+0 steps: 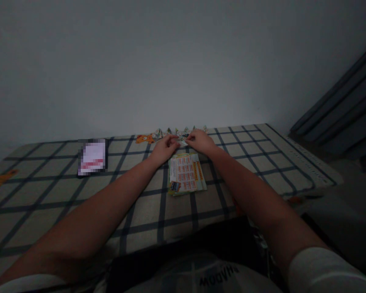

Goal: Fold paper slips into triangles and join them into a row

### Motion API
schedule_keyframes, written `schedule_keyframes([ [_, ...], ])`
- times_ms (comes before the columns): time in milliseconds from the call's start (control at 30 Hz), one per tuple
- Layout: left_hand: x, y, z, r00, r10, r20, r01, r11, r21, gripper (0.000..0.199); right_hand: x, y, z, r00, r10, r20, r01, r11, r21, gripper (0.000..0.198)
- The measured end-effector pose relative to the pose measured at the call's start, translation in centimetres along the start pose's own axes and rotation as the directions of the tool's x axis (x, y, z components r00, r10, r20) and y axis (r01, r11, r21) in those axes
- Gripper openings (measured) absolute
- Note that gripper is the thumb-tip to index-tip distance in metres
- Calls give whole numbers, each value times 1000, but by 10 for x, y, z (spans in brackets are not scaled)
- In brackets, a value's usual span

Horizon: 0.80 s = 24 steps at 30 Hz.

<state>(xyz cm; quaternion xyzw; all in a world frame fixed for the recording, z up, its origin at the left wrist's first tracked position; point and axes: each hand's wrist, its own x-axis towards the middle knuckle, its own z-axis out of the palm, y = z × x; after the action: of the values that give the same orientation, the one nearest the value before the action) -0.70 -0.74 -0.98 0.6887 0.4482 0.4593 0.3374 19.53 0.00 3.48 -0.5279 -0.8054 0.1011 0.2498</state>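
My left hand (165, 148) and my right hand (202, 141) meet near the far edge of the table, fingers pinched together. Between the fingertips is a small piece of folded paper (183, 142), pale with greenish print; its exact shape is too small to make out. Just behind my hands, several pointed folded paper pieces (158, 132) stand in a row along the wall side, partly hidden by my fingers. A stack of printed paper sheets (187, 176), with red and yellow print, lies between my forearms, closer to me.
A phone (93, 158) with a lit, blurred screen lies on the left. The checked tablecloth (140, 221) has orange bear figures on it. Behind rises a plain wall (177, 65), and a dark pleated curtain (347, 97) hangs at the right.
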Motion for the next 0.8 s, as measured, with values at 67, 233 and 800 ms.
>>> schedule_keyframes([
  [67,0,1,1,1000,-11,24,12,998,-64,43,1,-1,2,998,-40,-53,42,999,31,18],
  [233,-2,2,-1,997,-19,72,29,989,-142,54,1,-5,9,994,-100,-49,105,988,110,12],
  [800,-2,1,-2,999,-29,44,35,988,-148,33,-2,-9,8,950,-311,29,308,949,73,26],
])
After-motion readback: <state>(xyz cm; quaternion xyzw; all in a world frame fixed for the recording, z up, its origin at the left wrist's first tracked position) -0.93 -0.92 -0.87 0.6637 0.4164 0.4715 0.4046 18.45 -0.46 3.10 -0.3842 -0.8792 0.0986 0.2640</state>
